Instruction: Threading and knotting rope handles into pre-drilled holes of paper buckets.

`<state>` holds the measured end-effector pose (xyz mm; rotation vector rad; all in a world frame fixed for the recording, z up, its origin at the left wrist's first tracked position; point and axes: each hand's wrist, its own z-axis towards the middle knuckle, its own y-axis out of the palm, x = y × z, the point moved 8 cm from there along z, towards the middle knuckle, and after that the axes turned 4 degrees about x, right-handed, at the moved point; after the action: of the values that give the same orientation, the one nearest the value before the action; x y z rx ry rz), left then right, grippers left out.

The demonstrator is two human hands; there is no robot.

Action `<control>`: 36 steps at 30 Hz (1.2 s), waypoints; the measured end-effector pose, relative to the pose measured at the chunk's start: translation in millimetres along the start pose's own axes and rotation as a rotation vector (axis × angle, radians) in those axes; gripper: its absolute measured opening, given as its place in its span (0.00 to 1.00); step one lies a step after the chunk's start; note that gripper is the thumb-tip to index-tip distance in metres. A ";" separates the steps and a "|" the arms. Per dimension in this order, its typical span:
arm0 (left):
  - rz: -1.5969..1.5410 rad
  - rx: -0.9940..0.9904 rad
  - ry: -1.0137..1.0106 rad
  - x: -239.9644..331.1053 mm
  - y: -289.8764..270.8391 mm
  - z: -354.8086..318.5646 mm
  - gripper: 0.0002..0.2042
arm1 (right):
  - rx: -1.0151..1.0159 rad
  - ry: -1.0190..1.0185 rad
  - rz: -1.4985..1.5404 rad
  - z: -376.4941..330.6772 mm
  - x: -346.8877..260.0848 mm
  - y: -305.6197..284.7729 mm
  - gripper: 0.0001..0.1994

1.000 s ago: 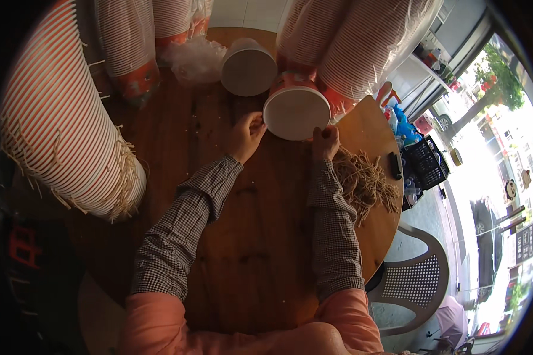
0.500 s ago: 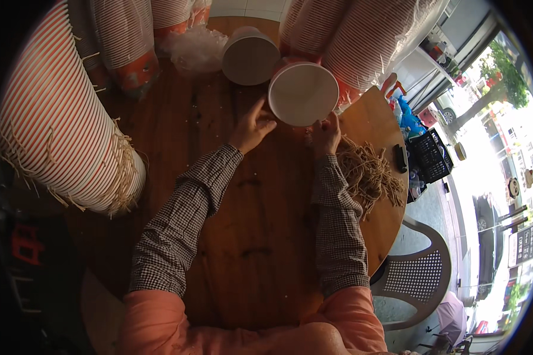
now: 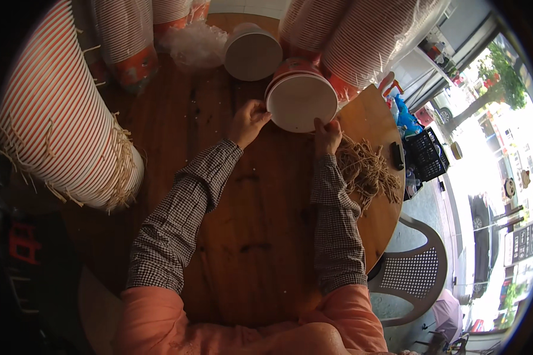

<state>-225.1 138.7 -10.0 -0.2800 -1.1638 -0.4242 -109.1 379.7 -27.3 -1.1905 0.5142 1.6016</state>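
Between my hands is a red-and-white paper tub (image 3: 302, 105), its pale round face tilted toward me. A second rim shows close behind its upper left edge. My left hand (image 3: 250, 123) pinches the tub's left rim with thumb and fingers. At the lower right rim my right hand (image 3: 327, 136) grips with its thumb on the inner side. Another single tub (image 3: 253, 54) lies just beyond, to the left. Beside my right hand rests a tangled pile of brown twine or dried strands (image 3: 368, 173).
A tall stack of striped paper tubs (image 3: 71, 118), with strands hanging on it, leans at the left. More stacks in clear plastic (image 3: 373, 41) stand at the back. Crumpled plastic (image 3: 196, 46) lies on the wooden table (image 3: 249, 236). A perforated chair (image 3: 414, 272) is at the right.
The tub has moved slightly toward me, and more of its red side and a second rim show. My left fingers have closed on its rim; my right thumb now lies over the edge.
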 end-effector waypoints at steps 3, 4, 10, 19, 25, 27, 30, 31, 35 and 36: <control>-0.170 -0.030 -0.058 1.1 6.2 -4.3 0.16 | -0.006 -0.048 0.041 1.7 -2.4 0.6 0.09; -0.207 -0.051 -0.095 0.4 7.7 -7.1 0.17 | -0.020 -0.047 0.045 -0.5 -2.1 2.6 0.09; -0.127 -0.124 -0.141 -1.3 9.8 -14.6 0.19 | 0.110 -0.049 0.063 0.7 -12.1 -9.7 0.11; -0.130 -0.094 -0.041 17.3 29.9 -28.4 0.28 | -0.032 -0.054 0.317 -11.7 -40.8 -7.6 0.21; 0.186 0.064 0.167 32.0 8.3 -17.8 0.27 | -0.016 -0.058 0.265 -6.2 -31.8 -9.2 0.18; 0.144 0.145 0.314 44.4 0.6 -18.6 0.24 | -0.013 -0.093 0.150 -7.3 -30.4 -8.2 0.18; 0.332 0.240 0.515 64.4 2.1 -21.6 0.23 | 0.023 -0.161 -0.123 -6.8 -31.6 -16.4 0.21; 0.324 0.243 0.513 65.3 5.0 -20.1 0.23 | 0.023 -0.166 -0.130 -6.5 -31.3 -20.1 0.21; 0.263 0.179 0.446 41.8 -5.7 -3.3 0.22 | -0.018 -0.057 -0.161 -16.3 -42.3 -10.9 0.22; 0.299 0.165 0.465 40.5 -4.9 -1.1 0.22 | -0.035 -0.018 -0.163 -18.0 -42.1 -8.4 0.22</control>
<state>-213.0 126.7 27.1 -0.1938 -0.6807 -0.1163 -94.5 348.6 4.2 -1.2114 0.3685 1.4862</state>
